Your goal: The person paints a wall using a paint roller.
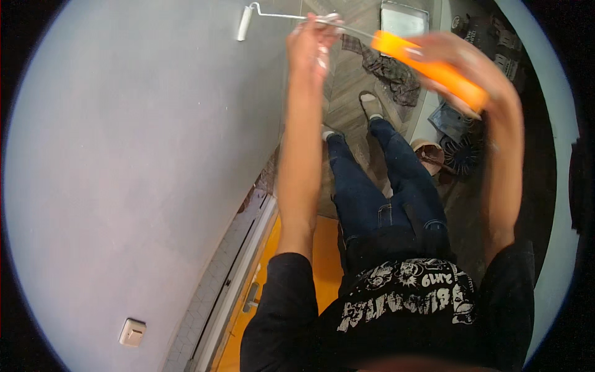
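I hold a paint roller with both hands raised in front of me. Its white roller head (244, 22) rests against the grey wall (136, 155) at the top left. My left hand (313, 38) is closed around the thin metal frame (279, 15) just behind the head. My right hand (471, 62) grips the orange handle (427, 65), which is blurred. Both forearms reach up from the lower edge, with black sleeves at the shoulders.
My legs in blue jeans (384, 198) stand on a wooden floor. A paint tray (404, 18) and a checked rag (390, 69) lie beyond my feet. Dark clutter (462, 155) sits at the right. An orange door (319, 248) and a wall switch (132, 332) are below left.
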{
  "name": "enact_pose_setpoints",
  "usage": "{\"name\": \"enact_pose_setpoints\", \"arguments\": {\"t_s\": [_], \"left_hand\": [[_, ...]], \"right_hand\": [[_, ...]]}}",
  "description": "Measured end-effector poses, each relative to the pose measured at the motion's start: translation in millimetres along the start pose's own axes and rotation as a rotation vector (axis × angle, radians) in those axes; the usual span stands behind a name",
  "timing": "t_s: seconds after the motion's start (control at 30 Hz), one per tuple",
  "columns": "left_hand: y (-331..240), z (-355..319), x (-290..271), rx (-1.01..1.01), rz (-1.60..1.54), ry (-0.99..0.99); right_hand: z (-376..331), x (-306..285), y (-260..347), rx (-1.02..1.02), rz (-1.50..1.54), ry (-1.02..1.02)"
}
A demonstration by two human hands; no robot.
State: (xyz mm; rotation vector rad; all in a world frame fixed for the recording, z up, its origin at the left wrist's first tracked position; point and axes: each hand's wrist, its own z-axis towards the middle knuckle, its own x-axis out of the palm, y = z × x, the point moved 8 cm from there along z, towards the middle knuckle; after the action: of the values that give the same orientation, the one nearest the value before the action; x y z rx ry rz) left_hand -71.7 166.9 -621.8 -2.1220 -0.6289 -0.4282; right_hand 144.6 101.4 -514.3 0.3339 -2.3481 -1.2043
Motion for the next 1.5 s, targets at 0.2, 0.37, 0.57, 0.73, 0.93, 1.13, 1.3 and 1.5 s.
{"name": "enact_pose_setpoints", "arguments": {"t_s": [0.2,0.37,0.57,0.73,0.93,1.13,1.3,1.5], "left_hand": [[-44.5,-152.3,66.5,0.093,-0.093,0.029],[-52.9,-157.4,37.4,0.172,-0.006,-0.091],[-16.9,-71.3,-55.0,0.15,-0.011,-0.201],[24.3,-28.2,-117.3,0.104,0.071,-0.298],[-23.5,-143.4,-11.1,0.263,0.039,-0.244],[11.0,-81.5,-73.0,0.208,0.037,-0.352],[52.6,-1.3,-126.3,0.127,0.052,-0.352],[10.2,-117.2,-38.7,0.218,-0.03,-0.355]], "right_hand": [[-121.9,45.4,41.8,0.383,0.182,-0.11],[-101.0,76.0,42.1,0.449,0.153,-0.04],[-0.7,80.7,9.5,0.268,-0.225,-0.151],[37.2,94.6,-40.6,0.293,-0.19,-0.166],[-73.2,87.4,6.2,0.326,-0.003,0.002],[-2.9,95.7,-37.6,0.342,0.077,0.023],[69.9,82.8,-76.8,0.23,-0.178,-0.03],[-44.2,83.4,-20.5,0.431,0.131,0.04]]}}
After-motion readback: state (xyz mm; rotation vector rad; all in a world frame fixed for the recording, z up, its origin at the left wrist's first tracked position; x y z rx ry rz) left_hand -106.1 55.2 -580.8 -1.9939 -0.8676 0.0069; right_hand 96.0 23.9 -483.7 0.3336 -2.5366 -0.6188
